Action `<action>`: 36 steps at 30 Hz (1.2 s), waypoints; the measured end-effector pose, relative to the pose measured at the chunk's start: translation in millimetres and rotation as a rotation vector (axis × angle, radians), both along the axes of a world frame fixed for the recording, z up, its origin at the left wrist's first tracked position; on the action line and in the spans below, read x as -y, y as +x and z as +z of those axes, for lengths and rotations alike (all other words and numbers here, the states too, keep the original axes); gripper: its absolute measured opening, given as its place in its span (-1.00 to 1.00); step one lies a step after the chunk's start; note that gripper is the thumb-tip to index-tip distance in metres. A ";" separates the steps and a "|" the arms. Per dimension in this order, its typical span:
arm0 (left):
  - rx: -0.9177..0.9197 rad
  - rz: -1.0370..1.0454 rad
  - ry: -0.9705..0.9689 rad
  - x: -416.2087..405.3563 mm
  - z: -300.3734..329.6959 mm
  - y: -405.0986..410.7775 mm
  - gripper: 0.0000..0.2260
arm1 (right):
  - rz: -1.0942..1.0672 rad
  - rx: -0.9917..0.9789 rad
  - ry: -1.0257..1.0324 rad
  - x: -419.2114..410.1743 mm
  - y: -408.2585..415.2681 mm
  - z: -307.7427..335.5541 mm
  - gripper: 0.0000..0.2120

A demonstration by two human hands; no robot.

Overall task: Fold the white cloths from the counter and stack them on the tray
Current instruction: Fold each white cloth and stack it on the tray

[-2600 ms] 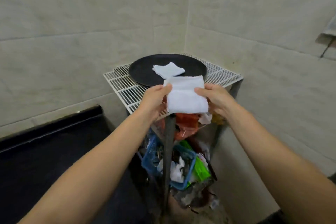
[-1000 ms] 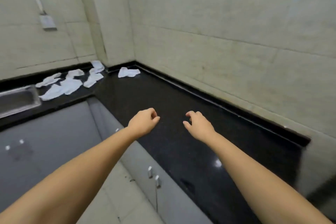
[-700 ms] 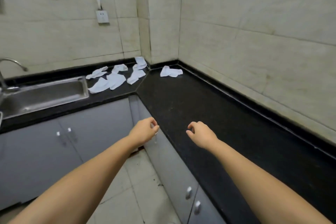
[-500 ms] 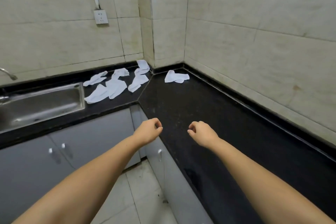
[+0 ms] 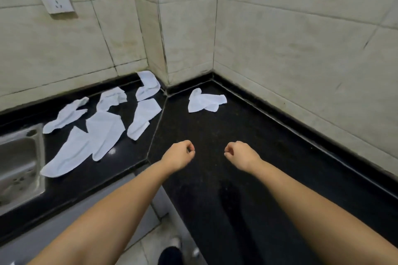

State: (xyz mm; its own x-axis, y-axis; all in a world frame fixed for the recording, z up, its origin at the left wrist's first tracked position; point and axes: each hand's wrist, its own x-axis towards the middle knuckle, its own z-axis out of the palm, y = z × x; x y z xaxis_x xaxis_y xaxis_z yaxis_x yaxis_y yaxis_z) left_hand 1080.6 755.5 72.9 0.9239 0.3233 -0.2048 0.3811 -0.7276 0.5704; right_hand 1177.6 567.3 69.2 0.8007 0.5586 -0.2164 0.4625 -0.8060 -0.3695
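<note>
White cloths point(image 5: 103, 127) are seen scattered unfolded on the black desk point(image 5: 247, 157) beside the sink point(image 5: 19, 161); one crumpled cloth point(image 5: 205, 101) lies apart in the corner, well beyond both hands. Left hand point(image 5: 178, 156) and right hand point(image 5: 240, 154) are held loosely curled above the desk, each grip empty.

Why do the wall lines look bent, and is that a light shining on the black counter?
Head view: the wide lens bows the tile seams near the edges; a small pale glint sits on the counter beside the cloths; both hands look sharp, the shoe at bottom is blurred.
</note>
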 end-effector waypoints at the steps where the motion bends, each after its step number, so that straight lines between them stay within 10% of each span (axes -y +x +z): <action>1: -0.009 -0.025 0.001 -12.9 -6.7 22.4 -0.93 | -0.017 -0.005 -0.002 -12.8 17.2 -7.3 -0.78; 14: 0.040 -0.351 0.333 -150.3 -97.9 262.4 -0.62 | -0.275 0.092 0.031 -170.1 225.5 -85.5 -0.69; 19: 0.120 -0.368 0.454 -161.2 -125.0 283.7 -0.79 | -0.279 0.161 -0.060 -179.3 246.9 -110.9 -0.80; 36: 0.302 -0.144 -0.138 -174.9 -61.0 177.9 -0.91 | -0.353 0.094 0.505 -59.4 133.3 -21.8 -0.88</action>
State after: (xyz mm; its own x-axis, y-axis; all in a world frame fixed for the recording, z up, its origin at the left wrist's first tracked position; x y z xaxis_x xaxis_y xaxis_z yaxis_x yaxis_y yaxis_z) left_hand 1258.4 930.4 11.9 0.9834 0.1740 0.0521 0.0794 -0.6702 0.7379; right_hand 1310.9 626.7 47.4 0.9586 0.2715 0.0854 0.2486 -0.6525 -0.7158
